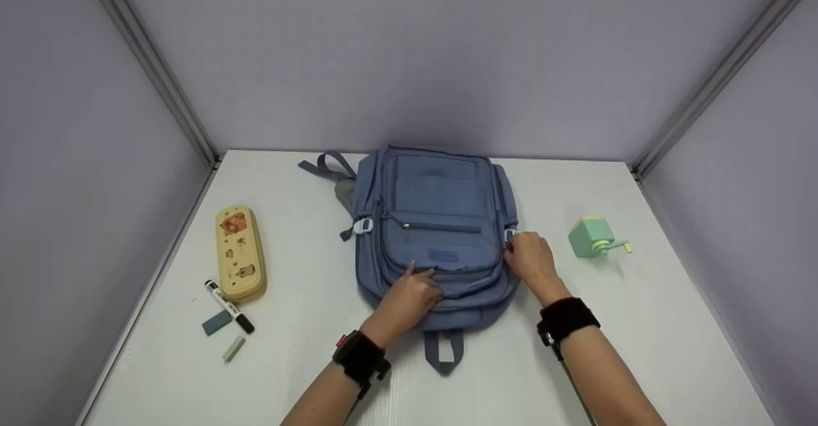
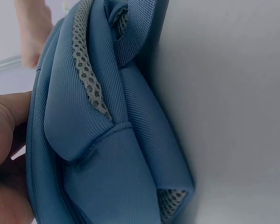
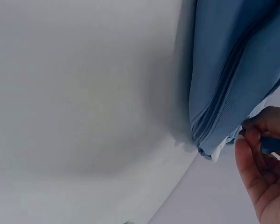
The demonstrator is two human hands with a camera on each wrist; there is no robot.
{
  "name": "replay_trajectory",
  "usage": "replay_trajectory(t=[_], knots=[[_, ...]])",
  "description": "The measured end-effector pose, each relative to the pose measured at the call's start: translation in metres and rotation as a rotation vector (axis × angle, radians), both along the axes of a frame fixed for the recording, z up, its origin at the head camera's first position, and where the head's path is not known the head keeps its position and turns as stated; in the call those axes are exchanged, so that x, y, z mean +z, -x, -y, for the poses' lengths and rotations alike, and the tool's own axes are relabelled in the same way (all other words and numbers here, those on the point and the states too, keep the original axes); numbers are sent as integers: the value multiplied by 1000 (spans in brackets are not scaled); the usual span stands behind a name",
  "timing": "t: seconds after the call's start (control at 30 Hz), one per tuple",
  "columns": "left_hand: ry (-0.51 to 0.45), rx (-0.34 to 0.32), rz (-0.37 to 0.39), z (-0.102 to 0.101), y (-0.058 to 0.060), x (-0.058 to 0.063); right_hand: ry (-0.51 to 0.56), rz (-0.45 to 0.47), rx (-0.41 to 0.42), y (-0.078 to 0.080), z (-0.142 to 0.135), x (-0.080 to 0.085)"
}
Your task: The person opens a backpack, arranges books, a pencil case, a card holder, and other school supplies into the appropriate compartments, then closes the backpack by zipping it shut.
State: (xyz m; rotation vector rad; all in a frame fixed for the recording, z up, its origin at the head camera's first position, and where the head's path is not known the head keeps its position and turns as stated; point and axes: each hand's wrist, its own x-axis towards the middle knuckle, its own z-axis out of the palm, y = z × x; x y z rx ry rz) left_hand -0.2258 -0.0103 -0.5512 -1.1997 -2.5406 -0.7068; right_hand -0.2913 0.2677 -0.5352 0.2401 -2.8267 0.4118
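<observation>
Right hand (image 1: 530, 258) pinches the backpack (image 1: 438, 196), spot hidden — left hand (image 1: 408, 301) touches it, grip unclear.

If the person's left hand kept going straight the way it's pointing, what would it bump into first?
The left hand is already at the blue backpack; straight ahead, it would probably meet the small label patch on its front, though depth is hard to judge.

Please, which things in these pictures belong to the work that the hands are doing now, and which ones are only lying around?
In the work:
blue backpack
left hand, at its front
right hand, at its side edge

Apparently only lying around, touched by neither hand:
yellow pencil case
marker
blue-grey block
pale green block
green box with crank
</observation>
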Motion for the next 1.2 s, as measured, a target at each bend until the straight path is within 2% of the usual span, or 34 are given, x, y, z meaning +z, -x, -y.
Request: replay_trajectory(t=[0.17,0.3,0.5,0.7,0.9,1.07,1.2], knots=[[33,12,-31,-4,0,1,-11,-22,24,7,-2,-4],[46,29,-31,-6,-1,1,16,-74,27,0,-4,-4],[59,58,-38,-7,-1,0,40,-183,82,-14,-4,-3],[75,43,-13,-6,-2,0,5,-284,94,-8,-5,-9],[121,71,-3,-9,-4,1,15,-269,92,-4,-3,-9],[173,103,-37,-12,-5,-3,28,-234,89,-17,1,-4],[191,99,-57,-12,-6,-3,3,-285,114,-23,1,-3]])
